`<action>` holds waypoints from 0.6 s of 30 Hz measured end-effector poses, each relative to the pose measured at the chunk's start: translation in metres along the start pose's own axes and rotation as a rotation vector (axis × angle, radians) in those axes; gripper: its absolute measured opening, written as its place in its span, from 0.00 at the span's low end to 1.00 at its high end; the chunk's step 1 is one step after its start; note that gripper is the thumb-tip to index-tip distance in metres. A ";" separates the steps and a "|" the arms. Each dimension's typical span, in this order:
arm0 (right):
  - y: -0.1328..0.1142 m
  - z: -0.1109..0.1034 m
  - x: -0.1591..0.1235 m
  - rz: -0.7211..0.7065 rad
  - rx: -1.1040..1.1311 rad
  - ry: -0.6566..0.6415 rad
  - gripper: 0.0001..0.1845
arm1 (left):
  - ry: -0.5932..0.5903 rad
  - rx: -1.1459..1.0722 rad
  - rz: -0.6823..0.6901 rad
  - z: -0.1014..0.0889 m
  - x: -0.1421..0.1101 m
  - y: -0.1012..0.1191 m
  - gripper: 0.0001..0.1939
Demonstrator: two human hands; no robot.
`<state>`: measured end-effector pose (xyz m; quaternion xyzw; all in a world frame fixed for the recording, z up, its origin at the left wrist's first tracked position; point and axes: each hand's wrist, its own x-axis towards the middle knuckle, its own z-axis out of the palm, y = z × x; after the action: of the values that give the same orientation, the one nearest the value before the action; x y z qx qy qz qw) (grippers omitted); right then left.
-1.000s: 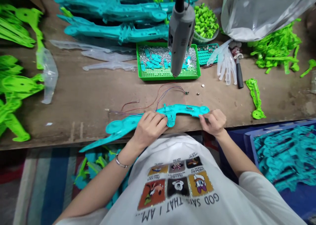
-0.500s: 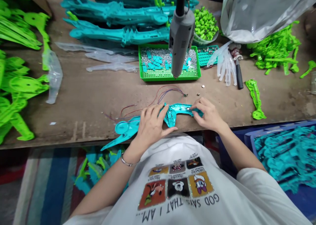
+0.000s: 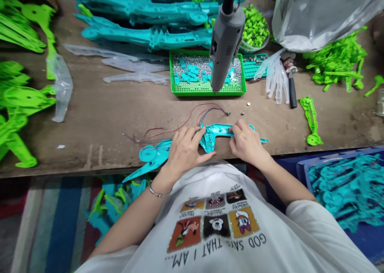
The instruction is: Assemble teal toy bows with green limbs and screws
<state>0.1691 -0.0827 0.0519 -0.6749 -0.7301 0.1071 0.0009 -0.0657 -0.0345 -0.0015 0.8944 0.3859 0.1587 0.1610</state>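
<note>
A long teal plastic toy shell [image 3: 154, 153] lies along the near edge of the wooden workbench [image 3: 120, 109], its tip hanging over the edge. My left hand [image 3: 184, 149] presses down on its middle with fingers spread. My right hand [image 3: 244, 141] pinches the shell's right end near a small metal part. Thin red and blue wires [image 3: 192, 119] run from the shell across the bench. A grey electric screwdriver [image 3: 225, 45] hangs above, just beyond my hands.
A green tray [image 3: 207, 90] of screws and small teal pieces sits behind the wires. Teal shells [image 3: 144, 35] are stacked at the back, green parts [image 3: 21, 101] lie left and right. A hammer [image 3: 291, 89], clear pieces [image 3: 274, 77] and a blue bin [image 3: 345, 189] are to the right.
My left hand went from gripping the shell's middle to pressing flat on it. My right hand moved from the shell's far right end inward, and the shell shifted slightly.
</note>
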 end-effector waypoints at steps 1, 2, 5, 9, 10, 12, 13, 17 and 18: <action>0.001 -0.001 0.002 0.008 0.009 -0.007 0.10 | -0.001 0.001 -0.002 0.000 0.000 0.000 0.38; 0.002 -0.001 0.004 0.012 0.024 -0.012 0.10 | -0.001 0.003 -0.004 -0.001 0.001 0.000 0.38; 0.012 0.000 0.010 0.029 0.131 -0.010 0.10 | -0.006 0.011 -0.003 -0.004 0.003 0.001 0.39; 0.025 0.002 0.013 0.060 0.373 -0.032 0.09 | -0.040 0.014 -0.010 -0.010 0.007 0.002 0.41; 0.028 0.001 0.014 0.061 0.422 -0.042 0.09 | -0.050 0.013 -0.014 -0.011 0.008 0.002 0.41; 0.033 -0.003 0.015 0.067 0.500 -0.048 0.10 | -0.065 0.004 -0.021 -0.013 0.009 0.001 0.40; 0.035 -0.005 0.015 0.075 0.534 -0.041 0.10 | -0.070 -0.003 -0.022 -0.014 0.010 0.001 0.40; 0.043 -0.011 0.019 0.112 0.594 0.031 0.10 | -0.088 -0.011 -0.029 -0.021 0.015 0.002 0.39; 0.045 -0.012 0.019 0.116 0.589 0.057 0.09 | -0.096 -0.001 -0.031 -0.024 0.017 0.003 0.39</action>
<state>0.2138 -0.0593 0.0535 -0.6888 -0.6275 0.2954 0.2110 -0.0624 -0.0199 0.0246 0.8949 0.3915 0.1129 0.1821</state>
